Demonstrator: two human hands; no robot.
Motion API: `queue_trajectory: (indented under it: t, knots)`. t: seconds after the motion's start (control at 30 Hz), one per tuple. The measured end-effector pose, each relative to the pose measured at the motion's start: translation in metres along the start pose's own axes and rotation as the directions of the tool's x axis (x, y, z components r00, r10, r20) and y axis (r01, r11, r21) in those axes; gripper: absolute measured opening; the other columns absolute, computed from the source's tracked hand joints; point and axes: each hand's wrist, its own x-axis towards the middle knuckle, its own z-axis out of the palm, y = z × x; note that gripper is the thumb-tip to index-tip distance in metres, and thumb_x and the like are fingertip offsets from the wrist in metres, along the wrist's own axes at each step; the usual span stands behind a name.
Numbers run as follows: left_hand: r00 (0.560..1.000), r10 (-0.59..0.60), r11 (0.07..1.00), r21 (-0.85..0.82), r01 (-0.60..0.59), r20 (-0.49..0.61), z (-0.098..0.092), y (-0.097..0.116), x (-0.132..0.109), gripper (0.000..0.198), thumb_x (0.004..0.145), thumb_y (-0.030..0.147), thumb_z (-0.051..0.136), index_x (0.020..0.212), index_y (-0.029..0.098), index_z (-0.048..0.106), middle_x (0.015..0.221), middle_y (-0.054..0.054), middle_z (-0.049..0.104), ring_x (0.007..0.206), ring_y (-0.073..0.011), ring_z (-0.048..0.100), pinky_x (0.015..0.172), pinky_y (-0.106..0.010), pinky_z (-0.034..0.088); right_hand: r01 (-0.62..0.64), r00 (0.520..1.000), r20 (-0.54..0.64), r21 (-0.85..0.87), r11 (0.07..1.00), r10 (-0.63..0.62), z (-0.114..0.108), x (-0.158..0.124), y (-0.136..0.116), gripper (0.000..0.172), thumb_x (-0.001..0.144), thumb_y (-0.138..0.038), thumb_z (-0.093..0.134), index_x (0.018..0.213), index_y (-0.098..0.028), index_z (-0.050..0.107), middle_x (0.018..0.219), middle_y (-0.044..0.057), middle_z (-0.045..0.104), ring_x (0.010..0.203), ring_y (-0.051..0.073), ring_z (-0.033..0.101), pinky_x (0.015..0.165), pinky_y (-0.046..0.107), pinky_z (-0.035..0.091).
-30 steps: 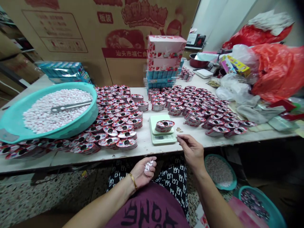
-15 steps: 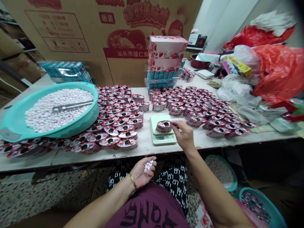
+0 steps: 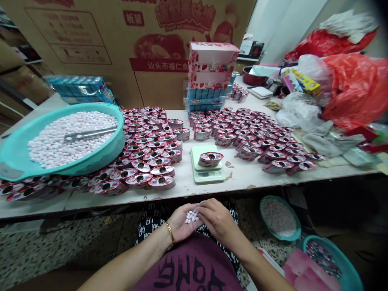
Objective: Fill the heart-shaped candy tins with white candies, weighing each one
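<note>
My left hand [image 3: 181, 224] is cupped palm-up above my lap with a small heap of white candies [image 3: 191, 217] in it. Over the right side of that palm bends my right hand [image 3: 216, 220], its fingers together and their tips at the candies; whatever lies between those tips is hidden. On the table in front, a small oval tin [image 3: 211, 159] with a dark round hole in its top stands on a pale green digital scale [image 3: 209, 178]. Neither hand touches the tin or the scale.
A turquoise basin [image 3: 117, 139] of white candies with a metal scoop [image 3: 91, 133] sits at the left. Many similar tins [image 3: 162, 182] stand in rows either side of the scale. Behind are stacked boxes [image 3: 212, 60] and a large carton [image 3: 163, 89]; plastic bags [image 3: 360, 89] crowd the right.
My right hand has let go of the tin on the scale and come down to the candies in my left palm. The tin stays on the scale.
</note>
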Motion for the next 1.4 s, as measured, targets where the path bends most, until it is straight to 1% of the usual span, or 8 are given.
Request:
queue_trajectory:
  t: [0.1, 0.27, 0.47, 0.73, 0.93, 1.1, 1.23, 1.4]
  knots:
    - [0.999, -0.035, 0.998, 0.042, 0.036, -0.036, 0.0, -0.001, 0.0, 0.014, 0.071, 0.01, 0.051, 0.08, 0.003, 0.058, 0.071, -0.012, 0.065, 0.069, -0.0146, 0.062, 0.069, -0.025, 0.049, -0.039, 0.988, -0.148, -0.027, 0.999, 0.034, -0.013, 0.008, 0.024, 0.026, 0.082, -0.019, 0.041, 0.105, -0.02, 0.053, 0.098, 0.007, 0.055, 0.092, 0.017, 0.048, 0.08, 0.034, 0.042]
    - [0.995, -0.013, 0.996, 0.092, 0.022, -0.097, -0.001, 0.002, -0.007, 0.019, 0.07, 0.011, 0.053, 0.087, 0.004, 0.057, 0.072, -0.012, 0.065, 0.067, -0.016, 0.062, 0.062, -0.023, 0.05, -0.172, 0.915, -0.395, -0.196, 0.965, 0.083, -0.046, 0.049, 0.074, 0.04, 0.078, -0.027, 0.047, 0.117, -0.02, 0.043, 0.113, 0.009, 0.047, 0.106, 0.022, 0.041, 0.09, 0.04, 0.035]
    - [0.99, 0.037, 0.997, 0.072, -0.028, -0.135, -0.008, 0.008, -0.015, 0.019, 0.071, 0.011, 0.052, 0.088, 0.004, 0.057, 0.069, -0.011, 0.065, 0.06, -0.0127, 0.061, 0.055, -0.018, 0.048, -0.223, 0.941, -0.315, -0.296, 0.929, 0.125, -0.048, 0.086, 0.092, 0.057, 0.069, -0.031, 0.056, 0.121, -0.018, 0.037, 0.122, 0.01, 0.041, 0.11, 0.025, 0.037, 0.089, 0.042, 0.034]
    - [0.993, 0.033, 0.998, 0.053, -0.027, -0.115, -0.011, 0.015, -0.022, 0.022, 0.07, 0.013, 0.054, 0.091, 0.008, 0.053, 0.064, -0.004, 0.057, 0.049, -0.0049, 0.051, 0.036, -0.009, 0.035, -0.203, 0.966, -0.222, -0.35, 0.914, 0.13, -0.038, 0.101, 0.11, 0.053, 0.069, -0.03, 0.054, 0.118, -0.018, 0.041, 0.118, 0.011, 0.045, 0.104, 0.026, 0.042, 0.082, 0.041, 0.038]
    - [0.999, 0.046, 0.999, -0.023, -0.047, -0.022, -0.033, 0.027, -0.027, 0.019, 0.069, 0.013, 0.054, 0.088, 0.011, 0.05, 0.058, 0.002, 0.048, 0.041, -0.001, 0.039, 0.029, -0.007, 0.021, -0.073, 0.987, -0.159, -0.3, 0.951, 0.026, -0.041, 0.095, 0.075, 0.037, 0.076, -0.022, 0.045, 0.112, -0.018, 0.046, 0.1, 0.008, 0.054, 0.091, 0.021, 0.048, 0.078, 0.034, 0.041]
    - [0.984, 0.159, 0.984, -0.066, -0.164, -0.074, -0.051, 0.043, -0.036, 0.016, 0.071, 0.014, 0.052, 0.087, 0.011, 0.049, 0.057, 0.003, 0.044, 0.038, 0.0002, 0.034, 0.028, -0.007, 0.017, 0.036, 0.992, -0.104, -0.292, 0.956, -0.069, -0.019, 0.107, 0.031, 0.04, 0.078, -0.021, 0.042, 0.118, -0.017, 0.04, 0.104, 0.008, 0.051, 0.093, 0.021, 0.045, 0.08, 0.032, 0.039]
    - [0.979, 0.186, 0.981, -0.045, -0.191, -0.087, -0.049, 0.046, -0.041, 0.018, 0.071, 0.015, 0.053, 0.088, 0.01, 0.049, 0.058, 0.003, 0.044, 0.038, 0.0005, 0.034, 0.028, -0.007, 0.017, -0.06, 0.993, -0.114, -0.327, 0.943, 0.024, 0.014, 0.143, 0.031, 0.041, 0.076, -0.019, 0.044, 0.116, -0.017, 0.043, 0.099, 0.009, 0.053, 0.089, 0.022, 0.045, 0.075, 0.033, 0.041]
    - [0.976, 0.194, 0.979, -0.036, -0.198, -0.101, -0.048, 0.045, -0.044, 0.017, 0.072, 0.015, 0.052, 0.089, 0.011, 0.049, 0.058, 0.004, 0.043, 0.038, 0.0007, 0.034, 0.028, -0.007, 0.017, 0.017, 0.997, -0.072, -0.246, 0.969, -0.036, 0.043, 0.162, 0.04, 0.047, 0.072, -0.01, 0.046, 0.118, -0.017, 0.042, 0.113, 0.008, 0.047, 0.101, 0.02, 0.04, 0.086, 0.032, 0.038]
